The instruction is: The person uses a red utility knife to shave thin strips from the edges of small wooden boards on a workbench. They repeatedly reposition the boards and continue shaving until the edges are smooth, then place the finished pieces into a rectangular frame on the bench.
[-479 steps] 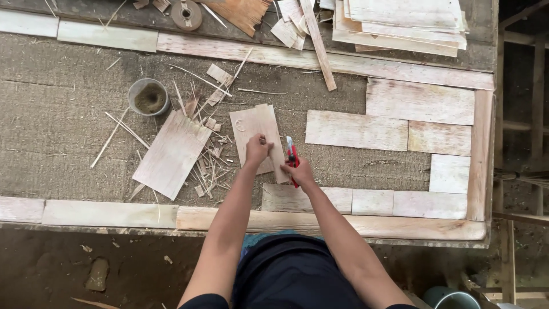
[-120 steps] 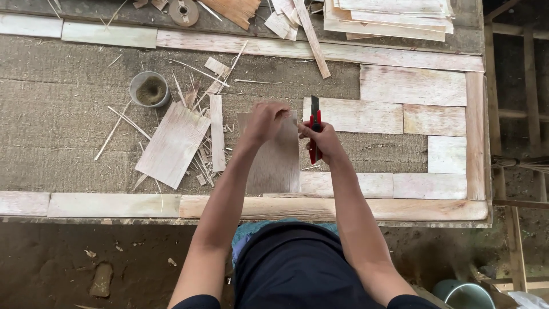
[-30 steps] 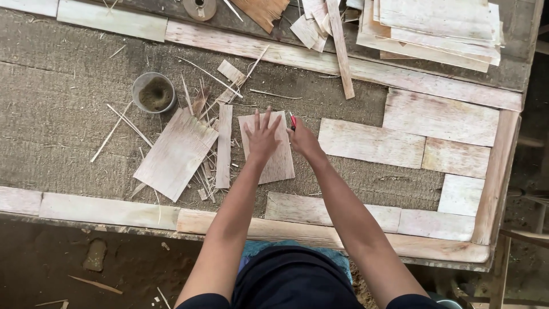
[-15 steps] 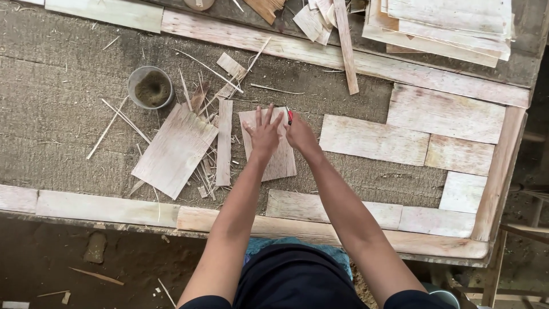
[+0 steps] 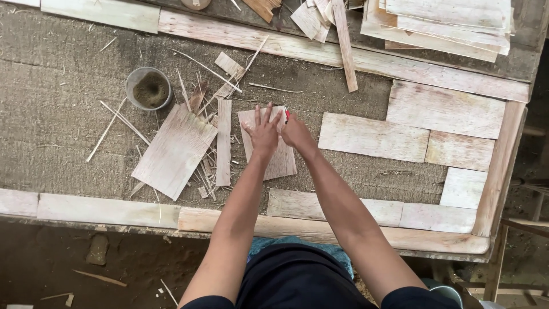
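Observation:
My left hand [image 5: 263, 133] lies flat with spread fingers on a pale thin veneer sheet [image 5: 280, 163] at the middle of the burlap-covered table [image 5: 57, 114]. My right hand [image 5: 296, 130] is closed around a small red-handled cutter [image 5: 287, 113] at the sheet's upper right edge. A narrow cut strip [image 5: 223, 142] lies just left of the sheet, and a larger tilted veneer sheet [image 5: 174, 151] lies further left among thin slivers.
A round tin [image 5: 149, 88] stands at the upper left. Several pale veneer pieces [image 5: 372, 136] are laid inside a wooden border [image 5: 503, 171] on the right. A stack of veneer sheets [image 5: 446, 23] rests at the back right. A long strip [image 5: 345, 46] lies across the back rail.
The view has shifted slightly. Both hands stay on the veneer sheet; my right hand with the cutter has edged up toward the sheet's top right corner.

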